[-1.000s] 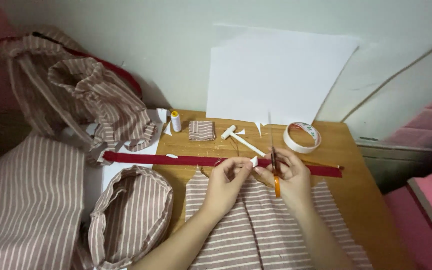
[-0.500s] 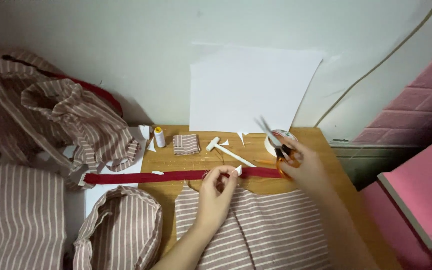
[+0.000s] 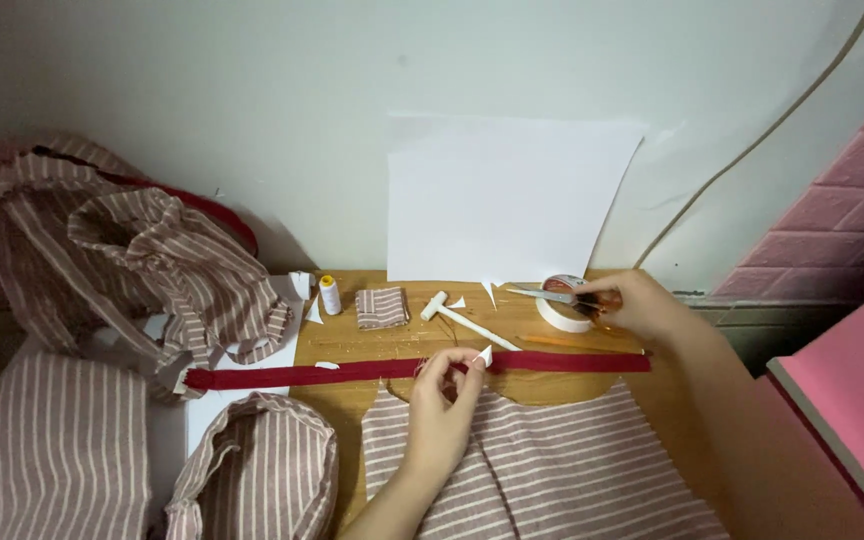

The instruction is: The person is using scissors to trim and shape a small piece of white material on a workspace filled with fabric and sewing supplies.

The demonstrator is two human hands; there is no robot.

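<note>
We've got our left hand (image 3: 444, 400) pinching a small white paper scrap (image 3: 485, 355) right over the long dark red fabric strip (image 3: 402, 369) on the wooden table (image 3: 652, 400). Our right hand (image 3: 632, 305) grips orange-handled scissors (image 3: 557, 296), blades resting above the white tape roll (image 3: 562, 305).

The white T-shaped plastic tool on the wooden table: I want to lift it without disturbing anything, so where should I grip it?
Probably pinch the white T-shaped plastic tool mid-shaft, from above. It lies flat, the long thin shaft running down-right from its crosshead, and small white paper scraps lie beside that head.
</note>
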